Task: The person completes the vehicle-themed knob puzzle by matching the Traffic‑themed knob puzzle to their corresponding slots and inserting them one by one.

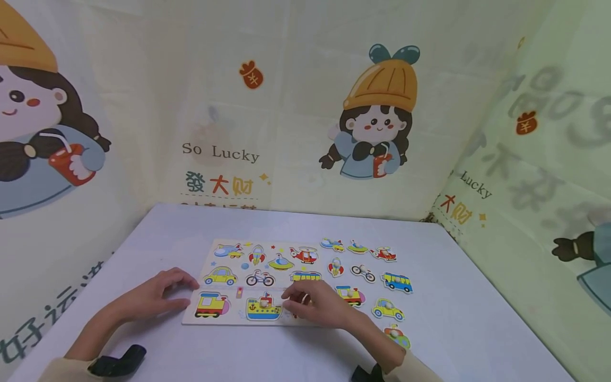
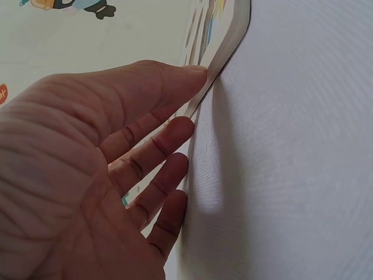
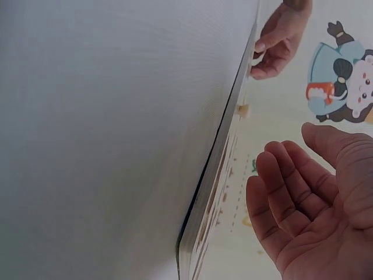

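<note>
A flat puzzle board [image 1: 238, 321] with pictures of vehicles lies on the white table. My left hand [image 1: 155, 297] is at its left edge; in the left wrist view the thumb [image 2: 186, 79] touches the edge, with the fingers loosely bent. Over the board's lower right part is my right hand [image 1: 317, 303], its fingertips close to the yellow and blue ship piece [image 1: 264, 313]. The right wrist view shows this hand [image 3: 323, 204] with loosely curved fingers and nothing held. A small wooden knob [image 3: 243, 109] stands up from the board. My right hand hides part of the board.
Right of the board lie several loose knobbed pieces, among them a train [image 1: 348, 295], a bus [image 1: 397, 283], a yellow car [image 1: 387, 309], a bicycle [image 1: 363, 273] and a helicopter [image 1: 384, 254]. A green and red piece [image 1: 397, 337] is partly behind my right forearm. Printed cloth [image 1: 296, 116] surrounds the table.
</note>
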A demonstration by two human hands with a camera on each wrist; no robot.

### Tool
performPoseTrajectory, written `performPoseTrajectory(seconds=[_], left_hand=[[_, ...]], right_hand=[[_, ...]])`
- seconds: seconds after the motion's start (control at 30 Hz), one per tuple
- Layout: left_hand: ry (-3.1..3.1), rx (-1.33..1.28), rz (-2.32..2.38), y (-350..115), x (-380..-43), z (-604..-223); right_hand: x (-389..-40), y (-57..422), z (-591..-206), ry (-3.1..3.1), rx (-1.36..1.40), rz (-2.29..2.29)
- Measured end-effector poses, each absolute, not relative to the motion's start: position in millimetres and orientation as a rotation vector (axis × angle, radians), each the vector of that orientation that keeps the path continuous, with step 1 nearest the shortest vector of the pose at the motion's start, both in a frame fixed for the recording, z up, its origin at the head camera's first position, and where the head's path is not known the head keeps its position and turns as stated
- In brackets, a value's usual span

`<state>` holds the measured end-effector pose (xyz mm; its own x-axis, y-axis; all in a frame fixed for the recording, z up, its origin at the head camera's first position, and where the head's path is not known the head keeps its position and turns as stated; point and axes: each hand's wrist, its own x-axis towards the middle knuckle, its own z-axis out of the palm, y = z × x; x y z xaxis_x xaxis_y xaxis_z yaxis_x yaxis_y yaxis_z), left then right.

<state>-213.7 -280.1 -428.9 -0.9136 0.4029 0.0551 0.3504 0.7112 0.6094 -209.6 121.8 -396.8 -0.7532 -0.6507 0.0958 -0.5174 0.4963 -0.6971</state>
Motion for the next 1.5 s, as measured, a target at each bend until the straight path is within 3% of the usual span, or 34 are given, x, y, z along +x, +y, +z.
performPoseTrajectory(seconds=[1.5], left_hand=[[2.803,0.608,1.009,-280,-213,-429]], right_hand=[[-198,193,-395,2.778,-0.874,-0.946]])
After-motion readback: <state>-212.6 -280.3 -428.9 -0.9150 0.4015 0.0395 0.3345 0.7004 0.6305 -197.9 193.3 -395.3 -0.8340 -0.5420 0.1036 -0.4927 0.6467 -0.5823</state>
